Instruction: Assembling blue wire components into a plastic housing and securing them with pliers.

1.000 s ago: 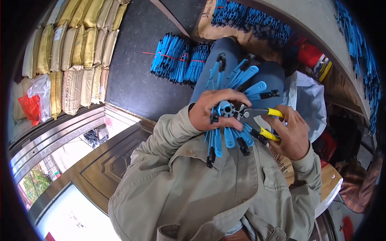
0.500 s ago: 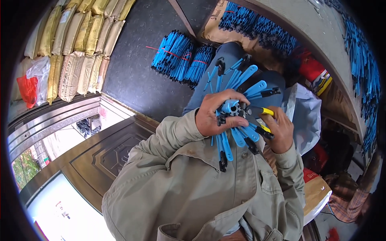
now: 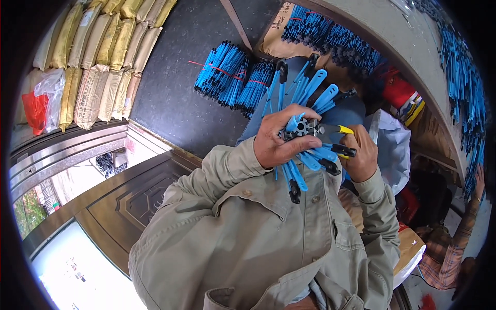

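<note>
My left hand [image 3: 271,139] grips the middle of a blue plastic moulded cluster [image 3: 327,97]. Flat arms with rounded, holed ends and thinner strips with black tips fan out from its centre. In my right hand [image 3: 363,155] is a pair of cutting pliers [image 3: 345,129] with yellow and black handles. Their metal jaws point left and meet the cluster's hub beside my left thumb. Whether the blades are closed on a piece is too small to tell. Both hands are above my lap, in front of my shirt.
Blue strips in red-tied bundles [image 3: 222,72] lie on the dark surface ahead. More blue strips [image 3: 356,44] fill a box behind a curved table edge [image 3: 403,57]. Stacked sacks [image 3: 93,95] stand left; a white bag [image 3: 395,155] hangs right. Another person's plaid sleeve [image 3: 454,253] shows far right.
The cluster has turned and tilted a little in my left hand, and the pliers have shifted slightly up with it. At far right, the other person's hand has reached up to the blue strips.
</note>
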The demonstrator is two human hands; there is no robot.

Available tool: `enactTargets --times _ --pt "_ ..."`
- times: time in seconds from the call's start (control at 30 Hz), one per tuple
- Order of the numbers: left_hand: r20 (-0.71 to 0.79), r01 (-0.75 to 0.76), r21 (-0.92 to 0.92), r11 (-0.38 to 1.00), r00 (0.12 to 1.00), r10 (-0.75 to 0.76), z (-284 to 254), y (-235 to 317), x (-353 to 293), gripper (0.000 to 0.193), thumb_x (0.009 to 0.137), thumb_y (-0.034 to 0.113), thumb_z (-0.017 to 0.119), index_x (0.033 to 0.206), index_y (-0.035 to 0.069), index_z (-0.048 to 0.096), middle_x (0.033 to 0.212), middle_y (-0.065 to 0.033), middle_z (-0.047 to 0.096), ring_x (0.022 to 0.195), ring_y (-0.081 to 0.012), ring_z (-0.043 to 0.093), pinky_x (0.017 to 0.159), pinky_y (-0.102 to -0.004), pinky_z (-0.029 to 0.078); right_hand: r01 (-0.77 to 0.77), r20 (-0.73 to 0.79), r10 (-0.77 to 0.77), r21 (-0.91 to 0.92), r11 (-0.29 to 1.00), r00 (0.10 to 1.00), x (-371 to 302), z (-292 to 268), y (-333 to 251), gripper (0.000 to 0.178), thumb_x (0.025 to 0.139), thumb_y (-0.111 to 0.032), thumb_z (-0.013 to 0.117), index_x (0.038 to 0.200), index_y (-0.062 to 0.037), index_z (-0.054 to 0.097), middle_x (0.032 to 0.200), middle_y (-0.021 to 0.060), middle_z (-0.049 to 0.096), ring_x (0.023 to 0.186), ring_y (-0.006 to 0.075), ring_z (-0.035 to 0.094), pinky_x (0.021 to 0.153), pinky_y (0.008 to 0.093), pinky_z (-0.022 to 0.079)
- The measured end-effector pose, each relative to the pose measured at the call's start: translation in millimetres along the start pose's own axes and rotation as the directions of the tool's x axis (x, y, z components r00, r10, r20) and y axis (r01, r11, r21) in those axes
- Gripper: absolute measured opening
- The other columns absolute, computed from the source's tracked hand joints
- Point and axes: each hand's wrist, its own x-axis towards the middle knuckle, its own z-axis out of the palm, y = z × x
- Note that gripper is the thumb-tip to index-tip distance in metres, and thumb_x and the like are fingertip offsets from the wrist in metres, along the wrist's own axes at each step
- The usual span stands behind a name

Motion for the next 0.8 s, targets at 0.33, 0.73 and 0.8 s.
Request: enactTargets --times 0.33,0.73,0.8 --pt "0.041 0.121 -0.079 0.989 0.992 -0.118 0 8 5 0.033 0.073 0.007 0.072 0.103 0.002 0.059 0.094 -0.0078 0.061 0.073 -0.0161 0.056 0.069 -0.0279 0.044 0.019 0.02 -0.017 -0.115 0.993 1.0 2 -8 7 0.026 0.081 -0.022 0.064 0.073 -0.0048 0.047 0.077 0.0095 0.045 0.06 0.021 0.042 0.054 0.0306 0.039" --pt "0.209 0.172 -0.208 0.963 0.969 -0.128 -15 -4 13 0.035 0.071 0.008 0.074 0.103 0.001 0.061 0.091 -0.0077 0.058 0.075 -0.015 0.052 0.069 -0.0271 0.042 -0.177 0.462 -0.003 0.346 0.922 0.887 19 -63 19 0.02 0.083 -0.017 0.064 0.08 -0.0048 0.048 0.072 0.0094 0.052 0.052 0.0213 0.045 0.05 0.0318 0.038" --pt "0.263 0.21 -0.254 0.944 0.954 -0.141 -19 -6 12 0.036 0.071 0.009 0.076 0.103 0.001 0.061 0.09 -0.0074 0.058 0.074 -0.0149 0.052 0.068 -0.0271 0.041 -0.286 0.552 -0.045 0.498 0.818 0.833 29 -80 18 0.019 0.083 -0.016 0.064 0.082 -0.0047 0.048 0.07 0.0095 0.053 0.051 0.0216 0.046 0.049 0.032 0.037"
